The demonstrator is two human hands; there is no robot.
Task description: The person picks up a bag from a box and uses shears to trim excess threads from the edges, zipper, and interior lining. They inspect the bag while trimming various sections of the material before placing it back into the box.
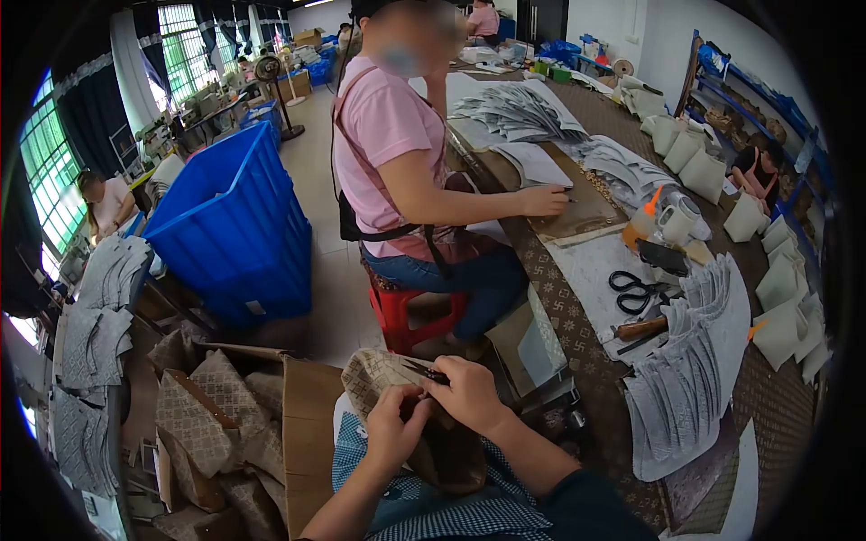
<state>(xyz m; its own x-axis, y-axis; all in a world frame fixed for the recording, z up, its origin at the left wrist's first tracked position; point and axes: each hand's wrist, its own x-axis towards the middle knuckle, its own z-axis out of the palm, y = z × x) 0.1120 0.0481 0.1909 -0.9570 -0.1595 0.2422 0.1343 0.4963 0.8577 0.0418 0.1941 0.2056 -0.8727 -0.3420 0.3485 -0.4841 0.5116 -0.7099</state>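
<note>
A beige patterned bag piece with a brown lower part lies across my lap, over a checked apron. My left hand is closed in a pinch at its upper edge. In my right hand, closed, is a small dark tool with pointed tips, resembling thread snips. Its tips lie over the patterned fabric, just above my left fingertips. Whatever is pinched between the left fingers is too small to make out.
On my left, a cardboard box holds several patterned bag pieces; behind it stands a blue bin. A co-worker in pink sits ahead on a red stool. Black scissors and grey stacked pieces lie on the right-hand table.
</note>
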